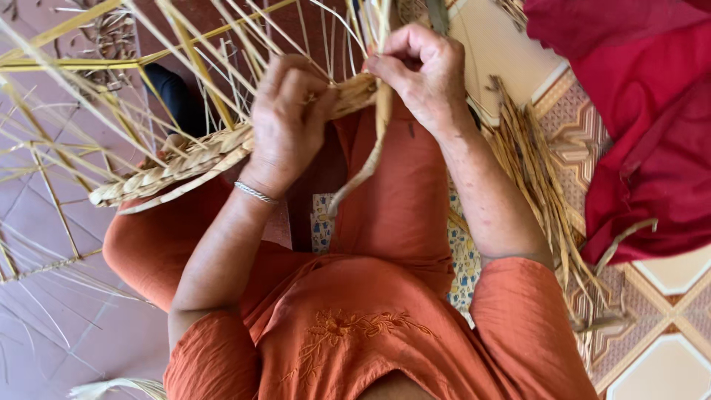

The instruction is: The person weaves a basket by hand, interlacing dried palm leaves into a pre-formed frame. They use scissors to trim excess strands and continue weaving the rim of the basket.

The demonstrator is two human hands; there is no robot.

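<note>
I sit on the floor in orange clothes, weaving dried straw. My left hand (285, 118), with a silver bracelet at the wrist, grips the woven straw band (178, 167), which curves down to the left across my knee. My right hand (418, 70) pinches a single flat straw strip (370, 159) at the band's working end; the strip hangs down between my legs. Many loose thin straw ends (222, 44) fan upward from the band above both hands.
A pile of dried straw strips (537, 178) lies on the patterned floor tiles (666, 311) at my right. Red cloth (637, 126) covers the upper right. A patterned mat (459, 259) shows under my legs. More loose stalks (44, 185) spread at left.
</note>
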